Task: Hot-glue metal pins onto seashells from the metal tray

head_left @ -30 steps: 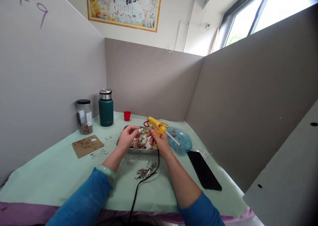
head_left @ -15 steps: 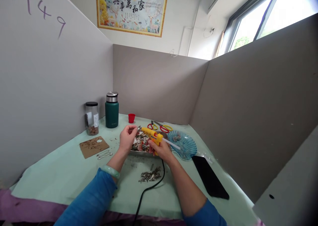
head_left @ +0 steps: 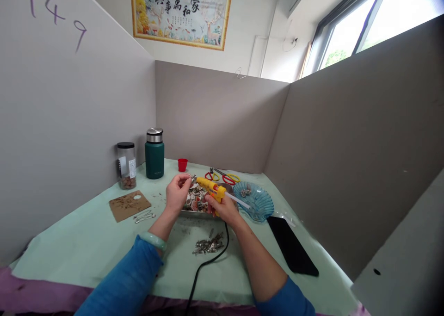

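My right hand (head_left: 222,207) is wrapped round the handle of a yellow glue gun (head_left: 211,188), which has a clear glue stick (head_left: 238,200) poking from its back end. The gun's nozzle points left, close to the fingertips of my left hand (head_left: 178,191). Those fingers are pinched together on a small metallic-looking piece (head_left: 194,178), too small to name. Both hands are over a metal tray (head_left: 199,214) filled with mixed small shell-like and button-like pieces (head_left: 194,200). The black cord (head_left: 208,262) trails from the gun to the table's front edge.
Metal clips (head_left: 208,244) lie piled in front of the tray. On the right are a blue scalloped dish (head_left: 264,200) and a black phone-like slab (head_left: 293,245). Scissors (head_left: 229,178), a red cup (head_left: 182,164), a green flask (head_left: 154,154), a jar (head_left: 126,168) and brown cardboard (head_left: 120,207) stand around.
The view has shifted very slightly. Both hands keep nearly the same place and hold, with the glue gun's nozzle still by the left fingertips.
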